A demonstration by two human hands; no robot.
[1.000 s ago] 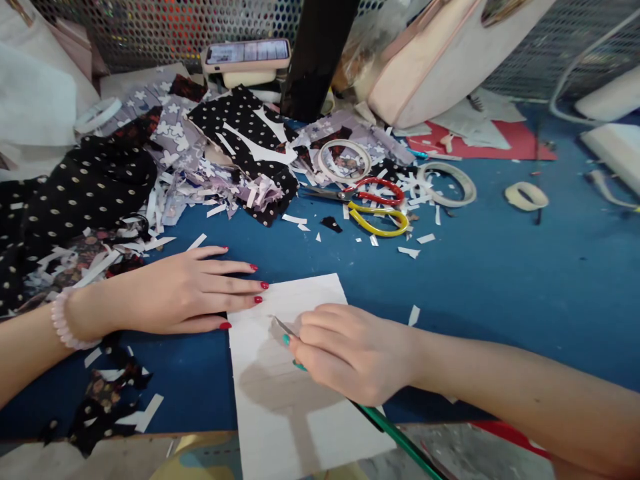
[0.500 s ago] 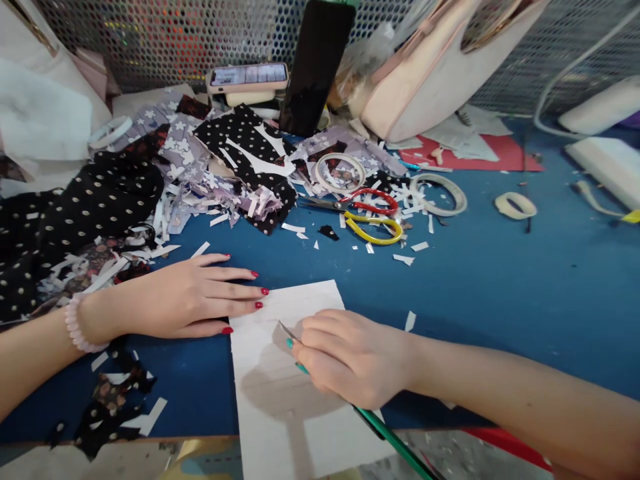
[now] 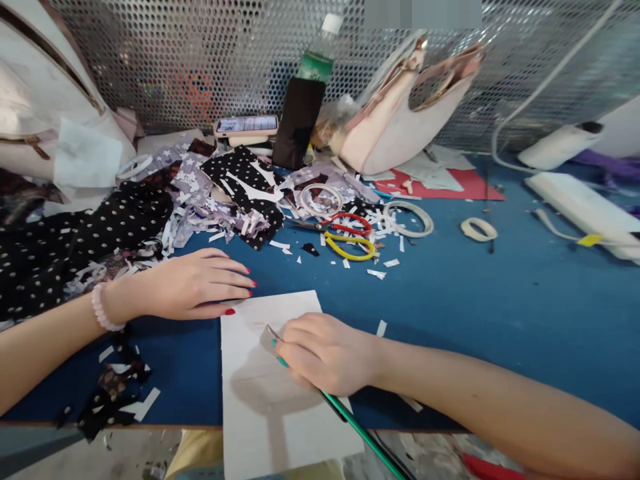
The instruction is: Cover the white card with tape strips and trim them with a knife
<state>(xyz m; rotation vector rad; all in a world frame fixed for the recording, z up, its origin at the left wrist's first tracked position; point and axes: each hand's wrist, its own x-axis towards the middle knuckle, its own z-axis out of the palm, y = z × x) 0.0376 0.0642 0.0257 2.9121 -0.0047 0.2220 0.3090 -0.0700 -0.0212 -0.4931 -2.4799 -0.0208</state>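
Observation:
A white sheet of paper (image 3: 250, 437) lies on the blue table and hangs over its front edge. My left hand (image 3: 193, 285), with red nails and a pink bead bracelet (image 3: 103, 307), rests flat with fingers outstretched at the sheet's upper left corner. My right hand (image 3: 325, 353) is closed over the sheet around what look like green-handled scissors (image 3: 364, 433). Their thin metal tip points up and left at the paper. The green handle runs down to the right past the table edge; the middle is hidden in my fist.
Scissors with red and yellow handles (image 3: 350, 247) lie beyond the sheet, beside tape rolls (image 3: 410, 219). Polka-dot cloth (image 3: 120, 217) and paper scraps are heaped at left. A dark phone (image 3: 299, 123), a bottle (image 3: 319, 57) and a white bag (image 3: 387, 137) stand behind.
The view has tilted upward, so the bottle behind the phone now shows more. Both hands keep almost the same places on and beside the sheet; the right still grips the scissors.

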